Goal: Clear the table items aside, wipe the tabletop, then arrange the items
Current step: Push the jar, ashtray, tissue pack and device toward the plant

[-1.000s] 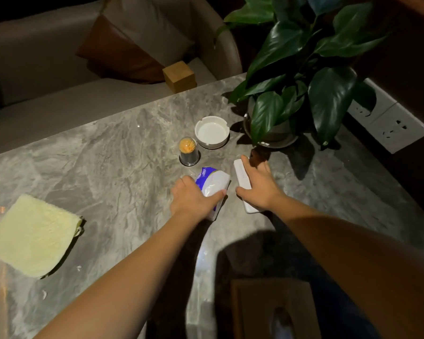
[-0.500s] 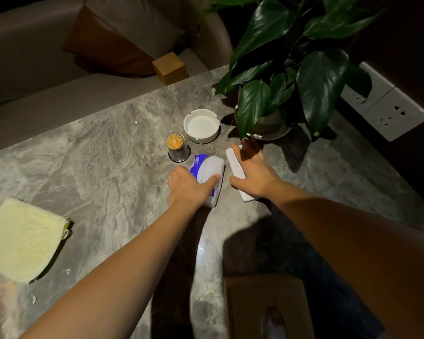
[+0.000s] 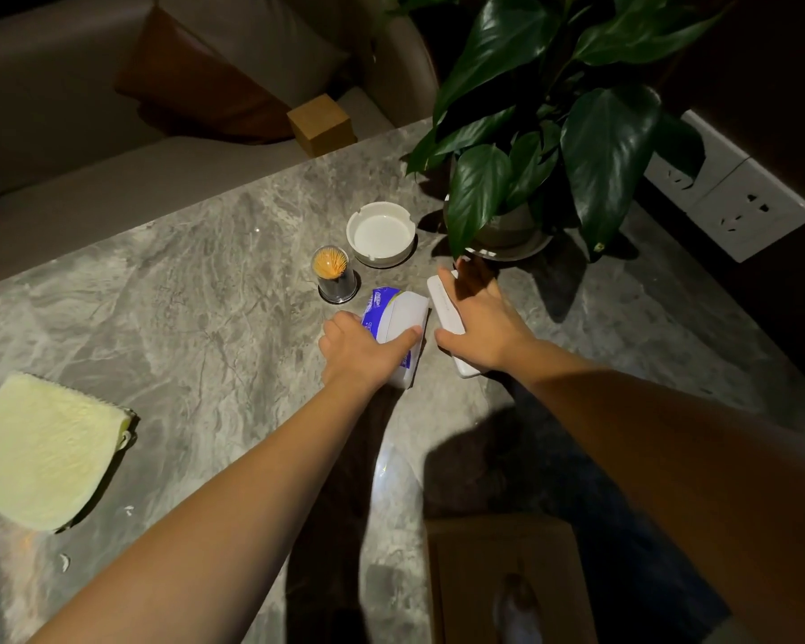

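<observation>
My left hand (image 3: 363,353) grips a blue and white tissue pack (image 3: 398,313) lying on the grey marble table (image 3: 182,295). My right hand (image 3: 482,325) rests on a flat white remote (image 3: 442,304) beside it, fingers wrapped over it. Just beyond them stand a toothpick holder (image 3: 334,276) and a white ashtray (image 3: 381,233). A potted plant (image 3: 554,132) stands at the back right, its leaves hanging over my right fingers. A folded yellow cloth (image 3: 43,448) lies at the table's left.
A wooden tissue box (image 3: 507,578) sits at the near edge below my right arm. A small wooden cube (image 3: 321,124) rests on the sofa seat behind the table. Wall sockets (image 3: 735,206) are at the right. Small white scraps (image 3: 64,561) lie near the cloth.
Both hands have slid the tissue pack and the remote a little farther back, toward the toothpick holder and the plant pot.
</observation>
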{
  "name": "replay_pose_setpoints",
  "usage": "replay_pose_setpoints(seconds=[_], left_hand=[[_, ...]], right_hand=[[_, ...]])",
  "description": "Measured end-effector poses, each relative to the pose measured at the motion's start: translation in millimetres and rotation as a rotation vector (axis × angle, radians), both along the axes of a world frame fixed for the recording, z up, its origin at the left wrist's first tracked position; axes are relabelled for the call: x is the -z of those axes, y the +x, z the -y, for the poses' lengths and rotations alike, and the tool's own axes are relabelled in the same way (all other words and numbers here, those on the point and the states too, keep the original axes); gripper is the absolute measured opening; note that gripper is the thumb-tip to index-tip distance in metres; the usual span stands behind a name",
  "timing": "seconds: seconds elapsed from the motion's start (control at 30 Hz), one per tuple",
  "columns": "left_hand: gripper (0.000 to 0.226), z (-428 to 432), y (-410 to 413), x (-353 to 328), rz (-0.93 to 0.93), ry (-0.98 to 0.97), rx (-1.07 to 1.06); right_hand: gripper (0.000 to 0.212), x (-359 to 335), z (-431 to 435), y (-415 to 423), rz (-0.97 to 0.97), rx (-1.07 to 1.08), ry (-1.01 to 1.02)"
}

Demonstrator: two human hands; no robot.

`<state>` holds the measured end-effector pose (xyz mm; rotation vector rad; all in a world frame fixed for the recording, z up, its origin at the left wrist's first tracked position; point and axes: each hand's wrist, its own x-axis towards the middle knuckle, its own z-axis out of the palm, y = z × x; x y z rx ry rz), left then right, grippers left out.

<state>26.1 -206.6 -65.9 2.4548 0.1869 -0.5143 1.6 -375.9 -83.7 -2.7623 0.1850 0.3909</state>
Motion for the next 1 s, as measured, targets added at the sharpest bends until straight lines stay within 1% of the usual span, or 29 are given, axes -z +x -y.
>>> replay_pose_setpoints(seconds=[0.1,0.27,0.43,0.53,0.57,0.7,0.8,0.87,0.93,1.0], left_hand=[[0.076,-1,-2,-1,0.002,-0.002,0.024],[0.078,-6,-10,-6,-0.015,-0.014,0.066],[0.086,-18,-30,-11,-0.023,-0.071,0.057],[0.099,-29,-50,-19,-0.043,-0.142,0.047],[0.100,-33,-56,-21,-0.047,-0.164,0.045],[0.088,-52,-74,-27,-0.063,-0.164,0.109],[0.083,-74,-80,-37,0.045,-0.129,0.190],[0.079,-95,-83,-47,0.165,-0.080,0.245],[0.079,-119,-86,-55,0.283,0.017,0.301],[0.079,-148,-90,-59,0.328,0.120,0.318]], right_hand=[[0.084,-2,-3,-5,0.022,0.009,-0.023],[0.078,-10,-3,-22,0.002,0.033,0.025],[0.070,-17,-2,-56,-0.005,0.041,0.078],[0.068,-21,1,-85,-0.001,0.039,0.116],[0.068,-23,1,-93,0.002,0.040,0.126],[0.066,-36,-8,-113,0.019,0.003,0.104],[0.065,-52,-28,-110,0.089,-0.101,0.082],[0.066,-64,-48,-102,0.167,-0.162,0.080],[0.066,-73,-72,-93,0.231,-0.228,0.087],[0.066,-78,-100,-83,0.256,-0.298,0.101]])
